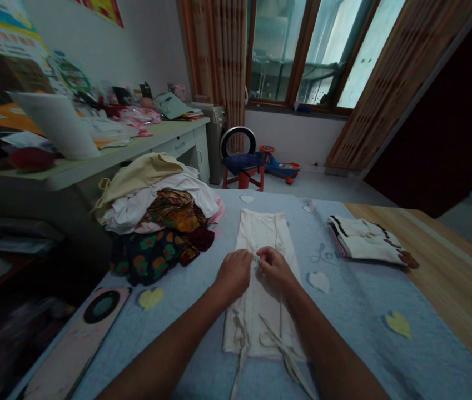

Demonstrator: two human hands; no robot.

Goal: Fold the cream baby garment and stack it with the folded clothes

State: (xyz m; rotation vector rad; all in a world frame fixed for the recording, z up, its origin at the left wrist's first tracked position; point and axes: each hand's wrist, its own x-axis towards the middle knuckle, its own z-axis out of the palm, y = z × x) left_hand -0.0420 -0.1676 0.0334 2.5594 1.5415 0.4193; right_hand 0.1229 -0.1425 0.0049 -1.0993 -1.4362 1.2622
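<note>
A long cream cloth garment (256, 311) lies flat and folded lengthwise on a pale blue bedsheet (364, 339), with loose ties trailing from its near end. My left hand (233, 275) and my right hand (275, 268) are close together at its middle, and their fingertips pinch the fabric along the centre. To the right, a folded white garment with dark trim (364, 240) rests on the sheet. A heap of mixed clothes (156, 222) stands to the left of my hands, and neither hand touches it.
A cluttered desk (106, 166) with papers runs along the left wall. A red stool (244, 172) and a blue toy ride-on (281, 164) stand on the floor beyond the bed. Wood (440, 261) borders the sheet on the right.
</note>
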